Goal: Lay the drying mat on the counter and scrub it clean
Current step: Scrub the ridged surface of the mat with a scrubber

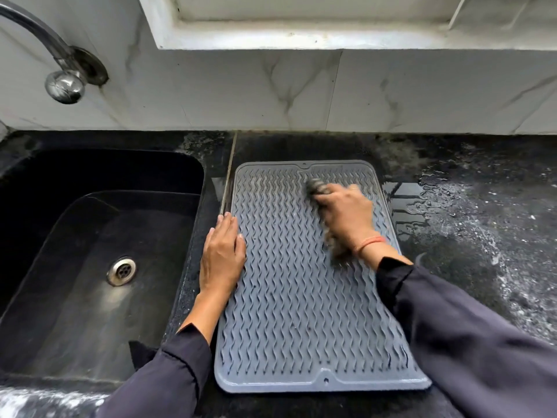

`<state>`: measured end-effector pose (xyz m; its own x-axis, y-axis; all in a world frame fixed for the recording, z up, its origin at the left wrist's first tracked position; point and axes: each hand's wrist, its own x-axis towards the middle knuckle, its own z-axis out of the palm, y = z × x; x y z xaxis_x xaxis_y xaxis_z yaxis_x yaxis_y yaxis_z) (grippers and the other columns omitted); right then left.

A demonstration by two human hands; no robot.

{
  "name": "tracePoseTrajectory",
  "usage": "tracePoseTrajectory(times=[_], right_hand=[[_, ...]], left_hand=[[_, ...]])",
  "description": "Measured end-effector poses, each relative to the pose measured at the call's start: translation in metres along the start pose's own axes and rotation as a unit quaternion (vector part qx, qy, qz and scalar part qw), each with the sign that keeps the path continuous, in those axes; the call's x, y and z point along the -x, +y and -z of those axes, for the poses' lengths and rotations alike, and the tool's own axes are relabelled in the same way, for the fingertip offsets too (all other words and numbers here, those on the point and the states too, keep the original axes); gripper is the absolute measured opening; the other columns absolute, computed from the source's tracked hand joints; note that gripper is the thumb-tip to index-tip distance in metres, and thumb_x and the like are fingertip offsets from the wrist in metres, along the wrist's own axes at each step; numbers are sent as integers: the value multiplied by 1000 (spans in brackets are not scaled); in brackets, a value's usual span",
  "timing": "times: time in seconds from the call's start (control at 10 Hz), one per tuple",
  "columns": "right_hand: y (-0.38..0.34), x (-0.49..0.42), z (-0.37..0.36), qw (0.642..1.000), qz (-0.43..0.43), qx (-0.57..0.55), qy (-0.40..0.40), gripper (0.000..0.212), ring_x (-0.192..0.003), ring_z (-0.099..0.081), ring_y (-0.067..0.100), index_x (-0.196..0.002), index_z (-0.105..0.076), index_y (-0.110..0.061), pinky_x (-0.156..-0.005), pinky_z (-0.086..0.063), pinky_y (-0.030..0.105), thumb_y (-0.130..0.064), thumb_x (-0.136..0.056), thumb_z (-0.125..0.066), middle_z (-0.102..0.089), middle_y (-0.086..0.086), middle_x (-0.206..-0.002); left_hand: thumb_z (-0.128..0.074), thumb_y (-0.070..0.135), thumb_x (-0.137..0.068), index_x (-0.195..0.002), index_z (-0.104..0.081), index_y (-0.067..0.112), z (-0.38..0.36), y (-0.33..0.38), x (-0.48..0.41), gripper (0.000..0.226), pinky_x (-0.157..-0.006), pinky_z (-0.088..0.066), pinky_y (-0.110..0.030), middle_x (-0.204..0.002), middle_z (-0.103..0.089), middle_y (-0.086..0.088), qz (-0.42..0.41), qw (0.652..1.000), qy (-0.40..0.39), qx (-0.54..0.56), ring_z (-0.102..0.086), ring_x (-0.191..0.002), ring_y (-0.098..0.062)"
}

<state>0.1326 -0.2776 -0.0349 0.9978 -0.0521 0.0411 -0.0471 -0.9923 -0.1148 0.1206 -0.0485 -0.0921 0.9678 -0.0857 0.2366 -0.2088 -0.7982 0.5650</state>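
1. Drying mat [304,285]: grey, ribbed, lies flat on the black worktop [470,212], just right of the sink [99,267]. Laying looks done; scrubbing in hand.
2. Right hand [346,215]: grip closed around a dark scrubber [316,187], pressed on the mat's far right part.
3. Left hand [223,254]: flat, fingers extended, holding nothing, pinning the mat's left edge.
4. Judged good practice: keep the left edge pinned, stroke along the wavy ribs, work toward the near end.
5. Wet patches on the worktop right of the mat; sliding is possible.
6. Scrubber blurred; its type is unclear. Right sleeve [470,342] hides the mat's near right corner. Tap [64,86] cut off at the frame edge.
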Motion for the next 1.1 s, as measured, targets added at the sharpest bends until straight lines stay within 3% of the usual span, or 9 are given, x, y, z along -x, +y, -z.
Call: tracePoseTrajectory(times=[0.1,0.2,0.3,0.4,0.6,0.8,0.9,1.0,1.1], right_hand=[[42,-8,4,986,-166,20,18,31,-108,-50,30,-121,-62,-27,-80,-47,34,-16,-96,-47,-58,4,-123],[-4,-7,-3,988,-154,-23,18,26,-107,-49,28,-115,-63,-14,-82,-45,33,-15,-95,-45,-57,10,-119],[-56,12,-14,998,3,-56,-6,21,-100,-51,26,-108,-63,-15,-78,-46,31,-17,-96,-46,-57,6,-116],[-24,13,-7,998,53,-17,-1,24,-99,-51,26,-115,-62,-26,-72,-48,31,-21,-94,-51,-57,-2,-121],[49,-3,2,978,-204,18,30,28,-106,-51,30,-119,-61,-17,-82,-46,34,-15,-95,-46,-58,10,-118],[-40,19,-11,999,30,-43,3,19,-97,-54,24,-107,-63,-15,-73,-48,29,-16,-96,-48,-56,4,-112],[13,10,-1,1000,-2,13,14,25,-99,-52,25,-117,-61,-27,-71,-49,31,-21,-95,-50,-57,0,-118],[65,5,7,985,-163,47,18,31,-105,-52,30,-123,-58,-22,-80,-48,36,-16,-94,-48,-58,8,-118],[31,5,1,979,-205,1,15,25,-107,-50,31,-113,-60,-8,-86,-46,38,-13,-94,-45,-54,16,-117]], left_hand=[[-46,4,-88,-127,-41,0,0,3,0,40,-108,-16,-36,-138,-39,-19,1,1000,4,2,-28,-132,-25],[-46,5,-88,-126,-42,-1,1,2,0,39,-108,-17,-37,-137,-40,-19,4,1000,5,0,-29,-131,-26],[-46,6,-88,-126,-42,-1,1,1,-1,39,-108,-16,-36,-137,-40,-19,6,1000,3,4,-29,-131,-26],[-46,6,-89,-128,-41,1,2,1,-1,40,-108,-15,-33,-138,-38,-17,7,1000,-1,8,-27,-132,-23],[-46,6,-89,-128,-40,1,2,3,0,40,-108,-15,-33,-139,-38,-16,12,1000,3,4,-27,-133,-22],[-46,7,-89,-129,-39,1,3,1,0,41,-108,-13,-30,-140,-37,-15,11,1000,0,2,-26,-133,-20],[-45,8,-89,-129,-39,2,3,3,0,41,-108,-12,-30,-140,-36,-15,10,1000,-2,4,-25,-133,-20],[-45,7,-89,-129,-39,1,3,4,0,40,-108,-13,-31,-140,-37,-15,13,1000,1,6,-26,-133,-20],[-46,7,-89,-128,-40,1,2,4,0,40,-108,-13,-31,-139,-37,-16,14,1000,5,5,-26,-133,-21]])
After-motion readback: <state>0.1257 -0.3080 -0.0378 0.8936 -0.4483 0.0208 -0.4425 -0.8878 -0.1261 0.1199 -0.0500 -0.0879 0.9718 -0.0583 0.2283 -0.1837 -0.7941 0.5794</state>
